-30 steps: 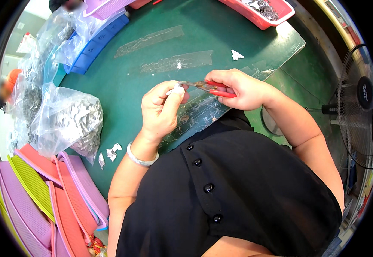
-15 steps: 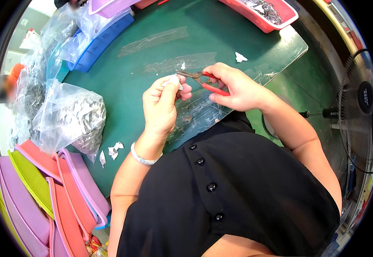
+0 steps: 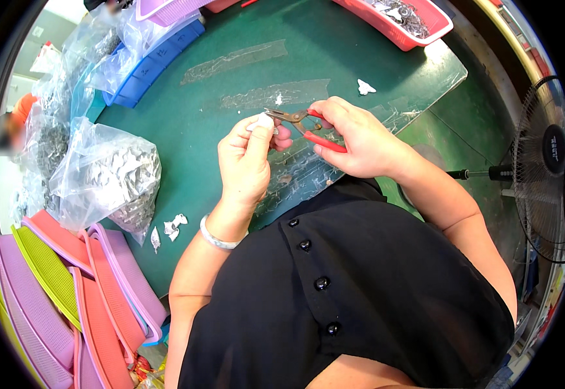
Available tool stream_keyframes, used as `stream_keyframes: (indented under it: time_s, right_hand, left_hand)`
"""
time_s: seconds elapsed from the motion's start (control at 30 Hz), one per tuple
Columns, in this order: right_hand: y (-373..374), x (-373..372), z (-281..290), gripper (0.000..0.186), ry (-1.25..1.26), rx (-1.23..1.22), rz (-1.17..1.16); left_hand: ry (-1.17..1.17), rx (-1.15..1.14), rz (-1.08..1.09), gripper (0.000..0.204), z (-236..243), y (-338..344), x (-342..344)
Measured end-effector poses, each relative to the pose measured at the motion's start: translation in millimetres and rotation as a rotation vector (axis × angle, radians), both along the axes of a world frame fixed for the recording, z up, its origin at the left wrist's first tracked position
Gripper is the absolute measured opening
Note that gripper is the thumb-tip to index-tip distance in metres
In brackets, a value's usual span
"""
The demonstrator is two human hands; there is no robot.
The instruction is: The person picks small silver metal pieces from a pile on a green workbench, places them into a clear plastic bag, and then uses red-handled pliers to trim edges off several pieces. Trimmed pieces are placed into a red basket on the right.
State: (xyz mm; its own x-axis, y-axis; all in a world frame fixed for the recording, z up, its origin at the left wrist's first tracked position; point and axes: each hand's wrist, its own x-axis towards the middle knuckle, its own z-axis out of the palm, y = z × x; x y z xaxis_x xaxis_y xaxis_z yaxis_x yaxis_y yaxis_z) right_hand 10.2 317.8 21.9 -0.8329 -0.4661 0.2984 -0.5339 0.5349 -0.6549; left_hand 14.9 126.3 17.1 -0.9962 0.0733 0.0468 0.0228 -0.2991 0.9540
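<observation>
My left hand (image 3: 247, 152) pinches a small white piece (image 3: 263, 124) between thumb and fingers above the green table. My right hand (image 3: 353, 139) grips pliers with red handles (image 3: 324, 141), the handles spread apart, with the metal tips at or just over the white piece. A few loose white pieces (image 3: 173, 227) lie on the table left of my left forearm, and another (image 3: 365, 87) lies beyond my right hand. Strips of clear tape (image 3: 230, 61) are stuck to the tabletop.
A clear bag (image 3: 127, 181) of silvery-white pieces and stacked coloured baskets (image 3: 42, 285) are at left. A blue tray (image 3: 141, 74) and more bags stand behind, a pink basket (image 3: 418, 34) of metal bits at back. A fan (image 3: 551, 165) stands right. A blurred person (image 3: 20, 123) is at far left.
The plier handles in my right hand have spread wider apart. Both hands have shifted slightly, the plier tips now a little higher in the picture. My left hand still holds the white piece.
</observation>
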Motion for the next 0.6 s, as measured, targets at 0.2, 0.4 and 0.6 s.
stream_keyframes:
  time_s: [0.2,0.4,0.6]
  right_hand:
    - [-0.8,1.3,1.5,0.046,0.025,0.031,0.008]
    - [1.3,1.2,4.3,0.043,-0.016,0.112,0.003]
    - [3.5,0.3,4.3,0.04,-0.01,0.109,0.024]
  left_hand:
    - [-0.002,-0.028,-0.033,0.021,-1.1,0.4,2.3]
    - [0.015,-0.107,-0.093,0.021,-4.1,-3.4,2.6]
    - [0.048,-0.099,-0.143,0.022,-5.0,-4.9,2.8]
